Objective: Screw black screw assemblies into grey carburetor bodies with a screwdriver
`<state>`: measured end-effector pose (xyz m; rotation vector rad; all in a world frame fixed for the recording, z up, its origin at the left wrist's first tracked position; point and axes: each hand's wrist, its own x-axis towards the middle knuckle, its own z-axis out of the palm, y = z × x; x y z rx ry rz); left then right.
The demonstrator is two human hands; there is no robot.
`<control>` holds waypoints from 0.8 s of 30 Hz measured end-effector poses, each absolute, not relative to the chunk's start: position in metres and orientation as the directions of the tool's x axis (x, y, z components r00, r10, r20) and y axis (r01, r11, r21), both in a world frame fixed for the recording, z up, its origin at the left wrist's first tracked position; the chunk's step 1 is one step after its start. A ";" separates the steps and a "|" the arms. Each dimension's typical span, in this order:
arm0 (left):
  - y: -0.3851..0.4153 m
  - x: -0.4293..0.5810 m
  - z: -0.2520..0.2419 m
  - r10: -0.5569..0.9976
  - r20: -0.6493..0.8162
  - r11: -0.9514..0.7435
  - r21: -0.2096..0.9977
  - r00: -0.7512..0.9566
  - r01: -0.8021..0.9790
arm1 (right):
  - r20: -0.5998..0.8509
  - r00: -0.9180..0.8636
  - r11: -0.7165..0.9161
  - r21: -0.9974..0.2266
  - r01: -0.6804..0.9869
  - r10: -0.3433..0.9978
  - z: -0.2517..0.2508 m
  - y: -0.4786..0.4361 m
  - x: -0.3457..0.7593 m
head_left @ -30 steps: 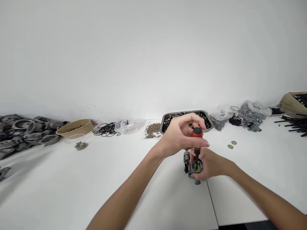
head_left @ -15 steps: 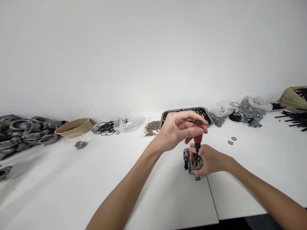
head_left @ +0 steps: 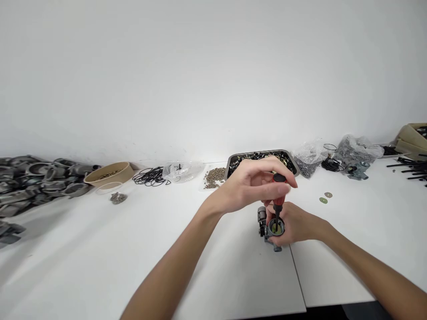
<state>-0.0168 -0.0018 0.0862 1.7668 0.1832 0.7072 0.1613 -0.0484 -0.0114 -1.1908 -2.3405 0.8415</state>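
Note:
My left hand [head_left: 253, 184] is closed loosely round the red and black handle of a screwdriver [head_left: 278, 200], thumb in front and index finger reaching past its top. The screwdriver stands nearly upright, with its tip down in the round bore of a grey metal carburetor body [head_left: 262, 214]. A greenish-yellow disc [head_left: 276, 229] shows inside that bore, around the tip; any screw under the tip is hidden. Wrapped round the right side of the carburetor, my right hand [head_left: 292, 224] grips it low over the white table.
Two small oval plates [head_left: 323, 200] lie to the right. Behind my hands are a metal tray [head_left: 230, 161] of small parts and a heap of brass pieces [head_left: 215, 177]. Grey castings [head_left: 43, 178] pile up at left; black rods [head_left: 412, 165] lie far right. A table seam [head_left: 298, 278] runs below.
My left thumb and fingers have shifted on the screwdriver handle, the index finger now stretching farther right. The view has swung slightly left. My right hand still grips the carburetor.

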 end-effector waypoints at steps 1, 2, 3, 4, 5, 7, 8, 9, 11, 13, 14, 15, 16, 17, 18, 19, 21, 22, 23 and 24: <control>-0.002 -0.015 0.084 0.500 0.370 -0.311 0.920 0.783 -0.237 | 0.066 -0.572 0.462 -0.666 0.585 0.818 -0.011 -0.049 0.161; -0.002 -0.012 0.082 0.536 0.371 -0.295 0.924 0.758 -0.244 | 0.067 -0.571 0.462 -0.667 0.584 0.818 -0.011 -0.049 0.161; -0.001 -0.010 0.080 0.566 0.369 -0.276 0.928 0.738 -0.252 | 0.069 -0.570 0.464 -0.665 0.586 0.819 -0.011 -0.049 0.161; 0.000 -0.009 0.078 0.587 0.365 -0.255 0.931 0.723 -0.263 | 0.074 -0.569 0.468 -0.661 0.587 0.819 -0.011 -0.048 0.161; 0.002 -0.007 0.075 0.597 0.361 -0.234 0.933 0.717 -0.275 | 0.084 -0.570 0.475 -0.657 0.585 0.817 -0.011 -0.048 0.161; 0.006 -0.007 0.072 0.589 0.360 -0.209 0.933 0.724 -0.294 | 0.114 -0.577 0.497 -0.657 0.567 0.809 -0.012 -0.048 0.160; 0.007 -0.007 0.071 0.574 0.362 -0.206 0.932 0.734 -0.297 | 0.125 -0.582 0.507 -0.657 0.558 0.803 -0.012 -0.048 0.160; 0.007 -0.007 0.071 0.553 0.363 -0.209 0.932 0.750 -0.296 | 0.127 -0.585 0.510 -0.655 0.557 0.801 -0.013 -0.048 0.160; 0.006 -0.009 0.073 0.488 0.357 -0.231 0.933 0.796 -0.277 | 0.106 -0.576 0.497 -0.645 0.580 0.811 -0.013 -0.048 0.161; 0.002 -0.011 0.075 0.410 0.354 -0.273 0.927 0.841 -0.257 | 0.077 -0.560 0.475 -0.632 0.612 0.825 -0.014 -0.049 0.161; 0.000 -0.012 0.077 0.375 0.356 -0.298 0.921 0.856 -0.253 | 0.072 -0.553 0.467 -0.631 0.620 0.830 -0.014 -0.050 0.162; -0.002 -0.013 0.078 0.347 0.360 -0.322 0.913 0.866 -0.251 | 0.077 -0.550 0.466 -0.635 0.616 0.832 -0.015 -0.050 0.162; -0.004 -0.014 0.080 0.325 0.367 -0.344 0.904 0.871 -0.253 | 0.089 -0.552 0.472 -0.642 0.604 0.829 -0.015 -0.050 0.162; -0.005 -0.015 0.081 0.311 0.374 -0.360 0.897 0.874 -0.256 | 0.102 -0.556 0.478 -0.651 0.589 0.825 -0.015 -0.050 0.163; -0.006 -0.016 0.083 0.304 0.383 -0.372 0.891 0.872 -0.261 | 0.111 -0.559 0.482 -0.660 0.577 0.822 -0.015 -0.050 0.163; -0.006 -0.017 0.084 0.301 0.392 -0.380 0.885 0.869 -0.268 | 0.110 -0.561 0.480 -0.666 0.571 0.820 -0.015 -0.050 0.163; -0.007 -0.018 0.087 0.294 0.407 -0.403 0.873 0.865 -0.274 | 0.095 -0.565 0.475 -0.665 0.577 0.820 -0.013 -0.050 0.163; -0.007 -0.017 0.087 0.296 0.419 -0.422 0.864 0.858 -0.277 | 0.091 -0.567 0.477 -0.659 0.582 0.819 -0.012 -0.050 0.162; -0.007 -0.016 0.088 0.310 0.435 -0.442 0.853 0.846 -0.277 | 0.093 -0.570 0.483 -0.650 0.586 0.817 -0.011 -0.050 0.162; -0.007 -0.015 0.087 0.335 0.453 -0.460 0.844 0.826 -0.277 | 0.096 -0.573 0.491 -0.641 0.590 0.814 -0.010 -0.050 0.161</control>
